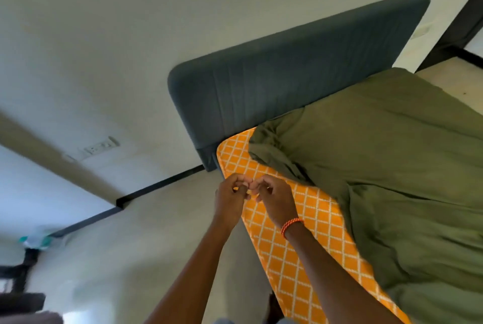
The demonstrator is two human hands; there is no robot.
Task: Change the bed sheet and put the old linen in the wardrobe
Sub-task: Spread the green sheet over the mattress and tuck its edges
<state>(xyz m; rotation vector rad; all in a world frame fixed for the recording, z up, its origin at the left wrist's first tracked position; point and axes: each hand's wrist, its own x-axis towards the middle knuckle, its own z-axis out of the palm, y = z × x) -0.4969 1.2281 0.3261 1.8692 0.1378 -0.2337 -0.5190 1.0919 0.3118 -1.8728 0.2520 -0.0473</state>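
Both hands meet above the edge of the mattress (295, 240) near its head corner. The left hand (229, 199) and right hand (274, 202) have curled fingers, tips touching (what they pinch, I cannot tell). The green sheet (392, 179) lies crumpled on the mattress, pulled off that corner, beside the headboard (287, 72).

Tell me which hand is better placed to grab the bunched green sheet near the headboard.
Probably the right hand: it hovers over the orange mattress, nearer the green sheet. The left hand sits at the mattress edge, farther away.
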